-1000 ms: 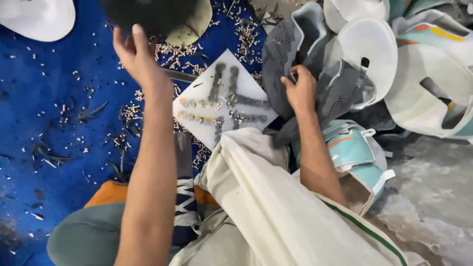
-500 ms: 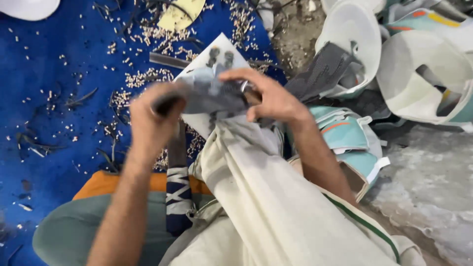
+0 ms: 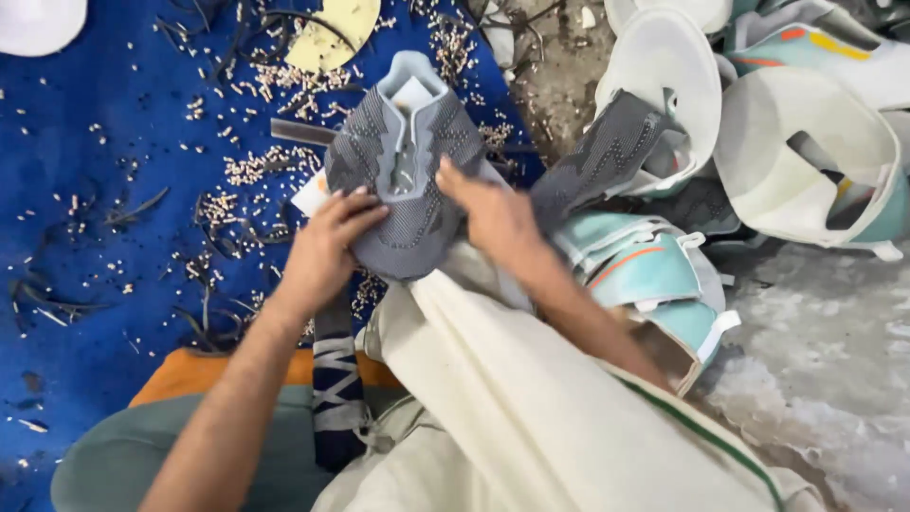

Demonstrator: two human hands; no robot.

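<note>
Over a blue cloth sheet point(image 3: 85, 218) scattered with small pale pellets point(image 3: 261, 163) and dark offcut strips point(image 3: 123, 210), held up at the middle of the view: 1 grey knitted shoe upper with a pale blue collar point(image 3: 406, 166), opening pointed away from the camera. Gripped from both sides. Left hand point(image 3: 322, 251) curled at its lower left edge, fingers point(image 3: 358, 210) bent over the knit and pressing on it. Right hand point(image 3: 493, 216) clamped on its lower right edge, fingers point(image 3: 453, 180) laid across the front of the fabric; thumb hidden. Beneath the upper, partly covered, a white card point(image 3: 308, 197) lying on the sheet. Across the lap below the hands, draped, a cream cloth with a green stripe near its edge point(image 3: 569, 417), touching the lower tip of the upper. Just beside the left forearm, a dark navy strap with white crossed stitching point(image 3: 336, 389) over an orange cushion edge point(image 3: 204, 372). To the right, near the right hand, a second grey knitted upper point(image 3: 607, 156) leaning against a heap of white, teal and orange shoe parts point(image 3: 796, 152). Further right, bare grey concrete floor point(image 3: 825, 360). At the top edge, well apart from the hands, a yellow insole-shaped piece point(image 3: 332, 33).
</note>
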